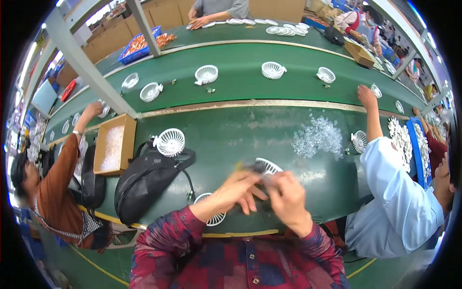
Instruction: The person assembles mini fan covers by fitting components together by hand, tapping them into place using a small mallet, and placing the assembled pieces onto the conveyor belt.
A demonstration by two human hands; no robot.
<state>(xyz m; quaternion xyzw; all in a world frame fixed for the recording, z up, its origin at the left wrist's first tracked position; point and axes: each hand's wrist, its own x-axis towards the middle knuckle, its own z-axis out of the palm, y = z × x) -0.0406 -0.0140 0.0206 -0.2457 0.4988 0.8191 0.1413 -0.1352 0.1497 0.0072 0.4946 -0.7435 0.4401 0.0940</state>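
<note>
My left hand [239, 189] and my right hand [287, 196] meet over the front of the green table. A white slatted fan housing [268, 165] shows just beyond my fingers, gripped by my closed right hand and partly hidden by it. The thumb and forefinger of my left hand close on a small dark thing [255, 166], too blurred to name; its other fingers hang loosely curled. Under my left wrist lies another white round fan housing [215, 217], partly covered by the forearm. A third fan housing [170, 142] rests beyond the black bag.
A black bag [153, 180] and a cardboard box [115, 144] of clear pieces stand on the left. Small clear plastic parts [318, 137] are heaped at right. Beyond runs a green conveyor [236, 89] carrying several fan housings. Co-workers reach in from both sides.
</note>
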